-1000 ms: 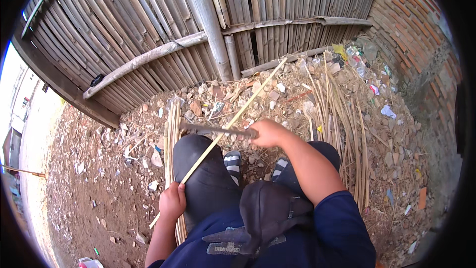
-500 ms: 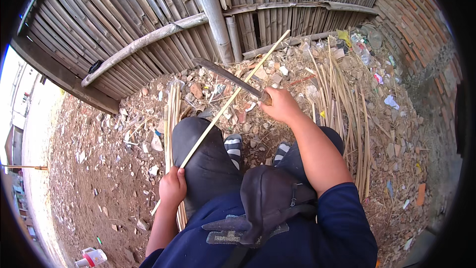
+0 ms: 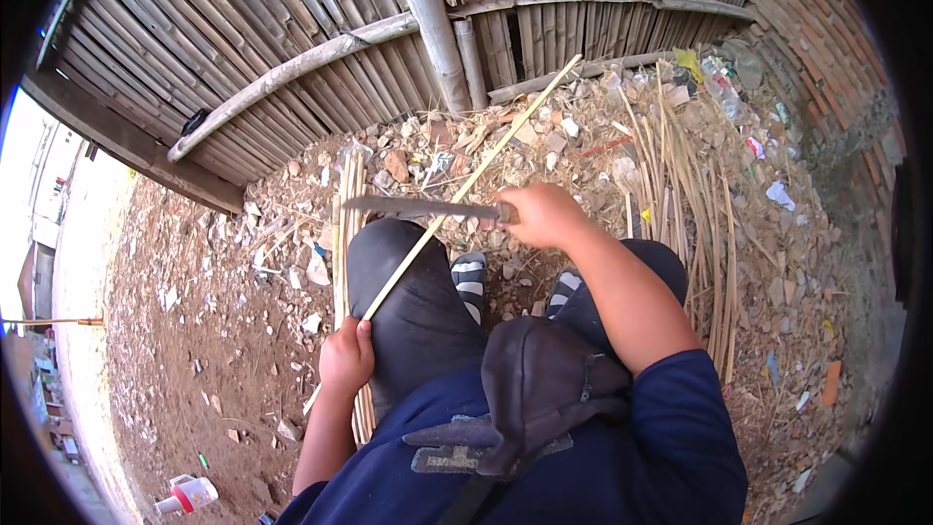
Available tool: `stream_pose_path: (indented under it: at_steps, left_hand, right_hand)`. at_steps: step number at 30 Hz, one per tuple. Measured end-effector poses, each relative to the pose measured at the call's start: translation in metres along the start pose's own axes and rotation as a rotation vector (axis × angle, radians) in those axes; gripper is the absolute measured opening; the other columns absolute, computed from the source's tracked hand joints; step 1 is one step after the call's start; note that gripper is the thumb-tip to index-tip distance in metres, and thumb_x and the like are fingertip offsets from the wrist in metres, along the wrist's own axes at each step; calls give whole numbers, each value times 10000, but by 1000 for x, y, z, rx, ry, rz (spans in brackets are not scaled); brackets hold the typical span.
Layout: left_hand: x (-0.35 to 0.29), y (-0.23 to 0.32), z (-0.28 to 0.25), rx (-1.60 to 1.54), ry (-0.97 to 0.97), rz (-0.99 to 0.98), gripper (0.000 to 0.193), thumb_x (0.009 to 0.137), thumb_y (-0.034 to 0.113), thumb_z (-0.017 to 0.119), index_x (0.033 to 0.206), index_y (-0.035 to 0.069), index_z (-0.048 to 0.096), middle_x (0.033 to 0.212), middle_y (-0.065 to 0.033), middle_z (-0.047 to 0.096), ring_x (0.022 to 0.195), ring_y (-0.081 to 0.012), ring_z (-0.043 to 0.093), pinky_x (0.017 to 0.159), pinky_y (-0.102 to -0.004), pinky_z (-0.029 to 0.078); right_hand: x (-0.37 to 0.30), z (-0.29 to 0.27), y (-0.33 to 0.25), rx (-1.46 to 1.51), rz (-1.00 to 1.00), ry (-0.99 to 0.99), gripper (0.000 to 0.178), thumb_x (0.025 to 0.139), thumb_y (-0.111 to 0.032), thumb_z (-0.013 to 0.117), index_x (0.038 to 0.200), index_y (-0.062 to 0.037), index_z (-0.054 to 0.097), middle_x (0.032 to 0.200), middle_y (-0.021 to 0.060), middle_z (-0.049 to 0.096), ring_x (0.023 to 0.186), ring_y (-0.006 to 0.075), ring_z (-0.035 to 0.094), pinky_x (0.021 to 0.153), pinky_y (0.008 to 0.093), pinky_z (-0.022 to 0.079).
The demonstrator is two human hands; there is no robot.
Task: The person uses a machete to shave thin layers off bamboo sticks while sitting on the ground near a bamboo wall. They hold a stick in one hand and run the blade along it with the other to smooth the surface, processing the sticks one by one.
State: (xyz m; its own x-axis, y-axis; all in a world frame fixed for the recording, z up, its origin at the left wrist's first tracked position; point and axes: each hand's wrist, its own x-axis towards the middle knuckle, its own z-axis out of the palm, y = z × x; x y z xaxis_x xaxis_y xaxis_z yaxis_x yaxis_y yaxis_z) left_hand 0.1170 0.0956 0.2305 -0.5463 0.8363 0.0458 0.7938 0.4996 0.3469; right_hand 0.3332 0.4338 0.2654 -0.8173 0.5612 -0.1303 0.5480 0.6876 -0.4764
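Observation:
A long pale bamboo strip (image 3: pixel 493 157) slants from beside my left thigh up toward the fence. My left hand (image 3: pixel 346 356) grips it near its lower end, resting by my left knee. In my right hand (image 3: pixel 540 216) is the handle of a machete (image 3: pixel 424 207) with a dark, worn blade. The blade points left and crosses the strip at about knee height, touching it or just above it; I cannot tell which. My fingers under the handle are partly hidden.
One bundle of bamboo strips (image 3: pixel 348 224) lies beside my left leg, another bundle (image 3: pixel 671 194) to my right. A bamboo fence (image 3: pixel 292 29) stands ahead, a brick wall (image 3: pixel 826 39) at right. Rubble and litter cover the ground. A white and red jug (image 3: pixel 189 495) lies at lower left.
My right hand has moved slightly down, and the machete blade has swung lower, from slanting up to nearly level, nearer my left knee. My left hand still grips the strip.

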Motion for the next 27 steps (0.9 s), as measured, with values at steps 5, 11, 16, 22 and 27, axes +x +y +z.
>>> stream_pose_path:
  at_steps: [5,11,16,22,27]
  left_hand:
    - [10,1,-11,-69,-66,11,382,1061,317,482,827,21,538,664,-280,614,645,-517,610,586,-598,464]
    - [12,1,-25,-96,-165,-20,412,1070,332,457,846,4,569,736,-296,629,741,-532,616,664,-605,462]
    - [13,-3,-18,-148,-186,-33,439,1078,324,444,821,-8,570,728,-305,618,737,-536,608,657,-591,459]
    - [13,5,-22,-74,-141,9,409,1074,295,450,817,-3,564,706,-295,619,700,-528,610,634,-587,466]
    - [12,-4,-12,-20,-120,21,381,1065,300,471,824,17,553,685,-281,617,681,-518,618,615,-595,469]
  right_hand:
    - [22,1,61,185,223,121,283,867,-305,724,1027,-74,693,932,155,715,909,312,708,787,440,547]
    - [0,-6,17,14,114,-23,304,834,-329,742,1029,-101,690,979,162,720,925,351,703,846,463,552]
    - [12,7,45,208,56,-128,322,803,-323,759,1011,-82,711,908,176,718,903,373,695,806,463,541]
    - [13,3,27,134,69,-45,271,820,-285,728,1010,-92,714,944,186,719,934,374,699,806,466,545]
    - [13,-9,15,145,95,-184,257,823,-266,718,1008,-88,713,978,181,725,940,379,694,820,470,545]
